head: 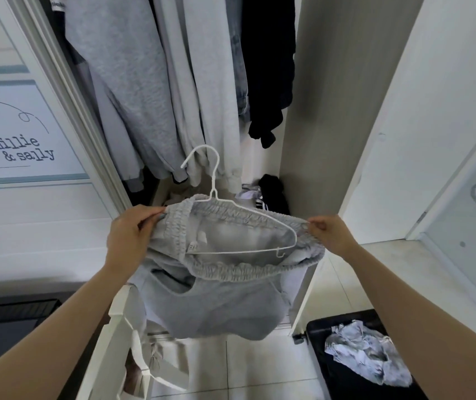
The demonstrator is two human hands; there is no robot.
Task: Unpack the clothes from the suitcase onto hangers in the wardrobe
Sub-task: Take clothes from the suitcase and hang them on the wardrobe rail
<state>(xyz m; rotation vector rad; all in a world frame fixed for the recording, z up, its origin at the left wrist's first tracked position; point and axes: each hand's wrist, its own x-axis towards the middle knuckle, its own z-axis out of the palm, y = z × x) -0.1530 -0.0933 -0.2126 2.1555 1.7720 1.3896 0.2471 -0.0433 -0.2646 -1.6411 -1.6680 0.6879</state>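
I have the grey pants [216, 307] out in front of the open wardrobe [311, 111], held up at about the level of the hems of the clothes [133, 67] hanging there. The white wire hanger [213, 183] sits inside the waistband [231, 271], its hook free and pointing up toward the rail. My left hand [131, 235] pinches the left side of the waistband between thumb and curled fingers. My right hand [330, 232] pinches the right end, thumb against forefinger, just where the hanger's shoulder pushes into the elastic. I read this step as seating the waistband on the hanger, and it is nearly done. The far edge lies over the wire, while the near edge sags below the bottom bar. To do it well, I should pull both ends outward evenly so the elastic grips both shoulders. I should also check that the left shoulder is truly inside, since my hand hides it and I cannot tell. Only then should one hand move to the hook. Letting go too soon risks the elastic snapping off and the pants sliding down. The suitcase [332, 370] lies open on the floor at lower right, with one crumpled pale garment [366, 353] in it, so more unpacking remains.
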